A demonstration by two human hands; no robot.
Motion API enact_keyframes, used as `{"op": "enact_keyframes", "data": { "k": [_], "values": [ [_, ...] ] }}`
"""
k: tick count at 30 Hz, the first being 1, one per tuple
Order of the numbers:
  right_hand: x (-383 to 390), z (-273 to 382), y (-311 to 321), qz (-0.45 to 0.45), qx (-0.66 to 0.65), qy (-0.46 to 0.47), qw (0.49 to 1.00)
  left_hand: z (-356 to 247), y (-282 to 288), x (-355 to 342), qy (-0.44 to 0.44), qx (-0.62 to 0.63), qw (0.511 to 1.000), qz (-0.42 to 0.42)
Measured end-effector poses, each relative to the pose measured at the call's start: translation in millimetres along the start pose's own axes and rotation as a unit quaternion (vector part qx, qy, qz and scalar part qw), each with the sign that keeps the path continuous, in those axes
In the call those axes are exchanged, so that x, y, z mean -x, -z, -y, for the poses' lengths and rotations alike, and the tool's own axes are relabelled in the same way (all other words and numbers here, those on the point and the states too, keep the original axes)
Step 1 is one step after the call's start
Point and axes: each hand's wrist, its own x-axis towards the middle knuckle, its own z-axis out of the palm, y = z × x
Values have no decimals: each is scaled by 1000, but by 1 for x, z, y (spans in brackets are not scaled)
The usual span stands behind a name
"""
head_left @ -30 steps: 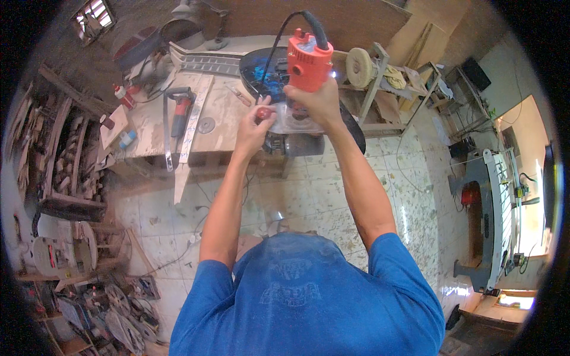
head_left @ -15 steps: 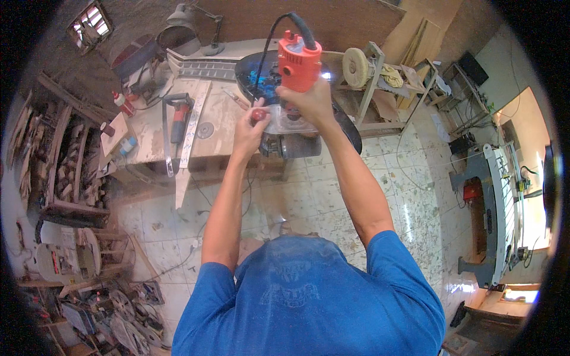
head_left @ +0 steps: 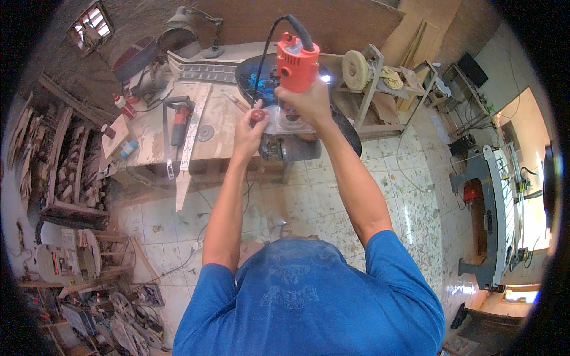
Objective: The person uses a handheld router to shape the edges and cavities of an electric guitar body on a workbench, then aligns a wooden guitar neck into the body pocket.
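Observation:
An orange-red trim router (head_left: 298, 64) stands upright over a dark guitar body (head_left: 344, 118) with blue patches, its black cord looping over the top. My right hand (head_left: 310, 102) is wrapped round the lower part of the router's motor. My left hand (head_left: 247, 132) grips the round red knob (head_left: 257, 115) at the left of the router's clear base plate (head_left: 290, 121). The guitar's fretted neck (head_left: 208, 71) reaches left across the bench. Where the bit meets the body I cannot make out.
On the wooden workbench (head_left: 145, 139) lie an angle grinder (head_left: 179, 121), a long straightedge (head_left: 195, 127), a metal disc (head_left: 205, 132) and a red glue bottle (head_left: 123, 105). A desk lamp (head_left: 184, 19) stands behind. A buffing wheel (head_left: 355, 66) is at the right, and a dark vice-like part (head_left: 291, 148) below the guitar.
The router and both hands have shifted very slightly in view, the router a touch to the left. Both grips are the same.

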Motion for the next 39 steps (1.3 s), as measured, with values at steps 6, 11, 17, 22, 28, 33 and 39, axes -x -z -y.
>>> {"op": "enact_keyframes", "data": {
  "k": [6, 11, 17, 22, 28, 33, 39],
  "values": [
    [2, 9, 0, -11, 10, 13, 1000, -2, 0, 2, 6, -10, 1000, -11],
    [-2, 5, -1, -16, 17, 36, 999, -1, 0, -2, 6, 3, 1000, -8],
    [-3, 3, -1, -27, 45, 77, 996, 1, 2, -2, -5, -31, 999, -12],
    [2, 1, 0, -22, 43, 64, 997, 3, 0, 0, -14, -21, 1000, -10],
    [15, 12, 0, -32, 13, 64, 997, 10, 0, 2, -23, -2, 1000, 14],
    [23, 17, 1, -46, 33, 49, 997, 16, 4, 1, -58, -57, 996, 43],
    [24, 20, 3, -43, 25, -3, 999, 15, 6, 2, -70, -91, 991, 64]
  ]
}}
